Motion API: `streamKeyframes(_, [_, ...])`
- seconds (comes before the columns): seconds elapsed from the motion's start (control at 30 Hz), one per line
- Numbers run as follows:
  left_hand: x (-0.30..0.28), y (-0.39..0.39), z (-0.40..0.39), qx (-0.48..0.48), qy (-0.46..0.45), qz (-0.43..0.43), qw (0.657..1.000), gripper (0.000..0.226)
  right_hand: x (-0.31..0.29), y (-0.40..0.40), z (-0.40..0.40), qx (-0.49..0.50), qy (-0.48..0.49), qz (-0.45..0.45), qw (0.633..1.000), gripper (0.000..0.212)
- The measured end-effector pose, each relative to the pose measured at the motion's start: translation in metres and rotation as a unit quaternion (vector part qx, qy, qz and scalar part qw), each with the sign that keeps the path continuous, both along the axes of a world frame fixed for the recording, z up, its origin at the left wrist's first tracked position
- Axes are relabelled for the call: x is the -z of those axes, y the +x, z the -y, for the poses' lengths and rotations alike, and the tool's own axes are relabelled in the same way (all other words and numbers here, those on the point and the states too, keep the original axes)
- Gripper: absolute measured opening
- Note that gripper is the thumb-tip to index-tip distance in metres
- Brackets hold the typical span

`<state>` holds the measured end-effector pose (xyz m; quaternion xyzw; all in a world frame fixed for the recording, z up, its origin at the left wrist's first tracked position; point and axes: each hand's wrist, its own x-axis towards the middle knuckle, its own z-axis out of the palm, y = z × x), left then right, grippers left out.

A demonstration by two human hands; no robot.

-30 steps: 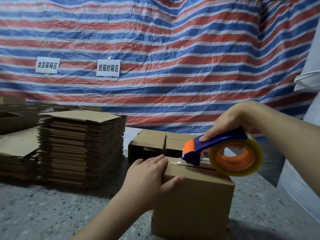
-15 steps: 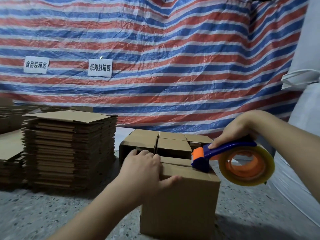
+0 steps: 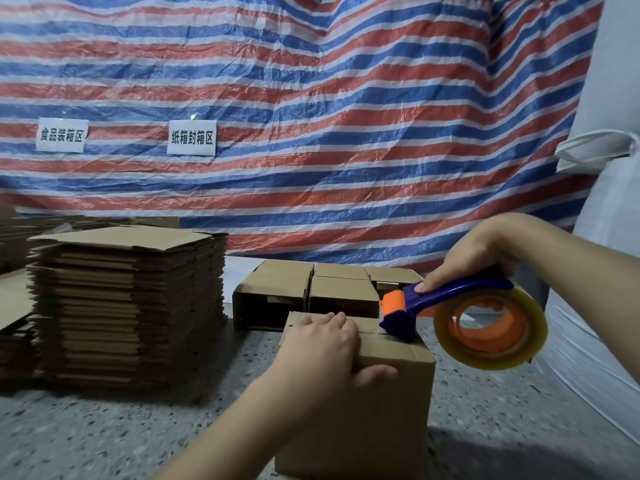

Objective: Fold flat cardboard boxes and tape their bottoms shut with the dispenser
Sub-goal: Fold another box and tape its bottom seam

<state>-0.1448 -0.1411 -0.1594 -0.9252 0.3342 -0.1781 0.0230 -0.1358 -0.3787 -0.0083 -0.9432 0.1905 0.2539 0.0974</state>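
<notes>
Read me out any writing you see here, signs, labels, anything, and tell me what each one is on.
"食品装箱区": left white paper sign on the striped tarp.
"纸箱封箱区": right white paper sign on the same tarp.
No readable print shows on the cardboard boxes or tape dispenser.

Backdrop: striped tarp [image 3: 311, 116], red, blue, white.
Two white paper signs [image 3: 192, 137] on it; speckled grey floor [image 3: 104, 438].
</notes>
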Motion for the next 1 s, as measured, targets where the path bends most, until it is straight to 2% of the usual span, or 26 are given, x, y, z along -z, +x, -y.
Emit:
streamKeyframes(0.17, [0.001, 0.0, -0.001, 0.002, -0.009, 0.008, 1.0, 0.09, -0.008, -0.01, 0.014, 0.019, -0.015, 0.001, 1.0, 0.099])
streamKeyframes(0.37, [0.003, -0.001, -0.003, -0.001, -0.017, 0.0, 1.0, 0.092, -0.001, -0.021, 0.034, 0.042, -0.025, -0.011, 0.999, 0.115])
streamKeyframes(0.5, [0.0, -0.003, -0.001, 0.005, -0.023, -0.013, 1.0, 0.088, 0.008, -0.021, 0.034, 0.044, -0.02, -0.011, 0.999, 0.107])
streamKeyframes(0.67, [-0.011, -0.004, 0.011, 0.027, 0.005, -0.058, 0.998, 0.095, 0.01, -0.026, 0.03, 0.047, -0.021, -0.004, 0.999, 0.089])
streamKeyframes(0.83, [-0.014, -0.009, 0.047, 0.094, -0.036, -0.086, 0.991, 0.09, 0.01, -0.027, 0.029, 0.05, -0.01, 0.005, 0.999, 0.089])
streamKeyframes(1.0, [0.002, -0.003, 0.054, 0.083, -0.017, -0.049, 0.995, 0.082, 0.012, -0.028, 0.038, 0.051, 0.011, 0.013, 0.999, 0.082])
